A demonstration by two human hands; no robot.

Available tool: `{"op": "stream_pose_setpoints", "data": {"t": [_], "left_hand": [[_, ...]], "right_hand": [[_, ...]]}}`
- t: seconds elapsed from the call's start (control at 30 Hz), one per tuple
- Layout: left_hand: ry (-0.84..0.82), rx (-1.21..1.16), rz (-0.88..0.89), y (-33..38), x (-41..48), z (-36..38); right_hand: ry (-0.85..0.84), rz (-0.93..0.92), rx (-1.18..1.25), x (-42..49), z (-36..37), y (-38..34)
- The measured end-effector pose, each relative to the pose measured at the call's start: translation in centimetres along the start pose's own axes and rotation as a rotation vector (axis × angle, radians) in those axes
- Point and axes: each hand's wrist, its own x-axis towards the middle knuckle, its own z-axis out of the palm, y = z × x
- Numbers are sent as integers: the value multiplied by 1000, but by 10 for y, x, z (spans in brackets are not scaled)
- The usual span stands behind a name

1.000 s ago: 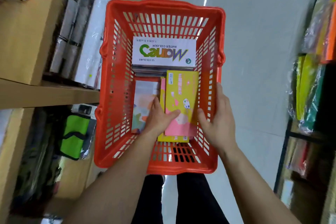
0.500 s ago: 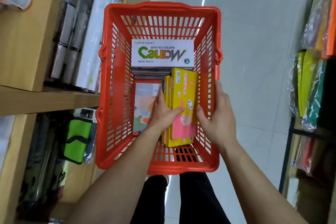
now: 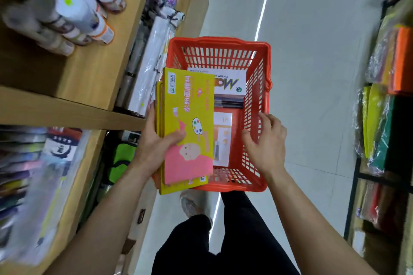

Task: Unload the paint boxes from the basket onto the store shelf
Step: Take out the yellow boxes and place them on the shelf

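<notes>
My left hand (image 3: 156, 145) grips a stack of yellow and pink paint boxes (image 3: 187, 123), lifted over the left rim of the red basket (image 3: 260, 105). My right hand (image 3: 266, 143) hovers with fingers apart at the basket's right wall, holding nothing. Inside the basket lie a white water-colour box (image 3: 232, 83), some dark flat boxes (image 3: 229, 101) below it and a pale box (image 3: 222, 140) on the bottom. The wooden store shelf (image 3: 73, 109) stands to the left.
White tubes and bottles (image 3: 73, 11) lie on the upper left shelf, wrapped rolls (image 3: 149, 65) and a green bag (image 3: 121, 158) lower down. A rack of coloured packets (image 3: 388, 96) lines the right side. Grey floor runs between, with my legs (image 3: 223, 241) below the basket.
My left hand has lifted the yellow boxes out of the basket and moved them left toward the shelf. My right hand has let go and opened. The view has swung left.
</notes>
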Motion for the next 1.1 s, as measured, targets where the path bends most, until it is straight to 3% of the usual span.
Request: {"op": "stream_pose_setpoints", "data": {"t": [0.17,0.33,0.57,0.73,0.9,1.1], "left_hand": [[19,-89,10,33,-46,-26],[75,-197,50,54,-99,-44],[365,-425,184,93,-191,-66],[578,-541,267,114,-261,-74],[701,-415,390,117,-331,-78],[1016,-338,404,95,-402,-120]], "right_hand": [[-180,-99,177,-24,-17,-49],[-614,-251,495,-51,-41,-129],[-1044,-385,719,-88,-69,-198],[-1167,-459,803,-138,-75,-247],[-1217,-636,811,-179,-74,-271],[-1339,-817,733,-250,-70,-320]]}}
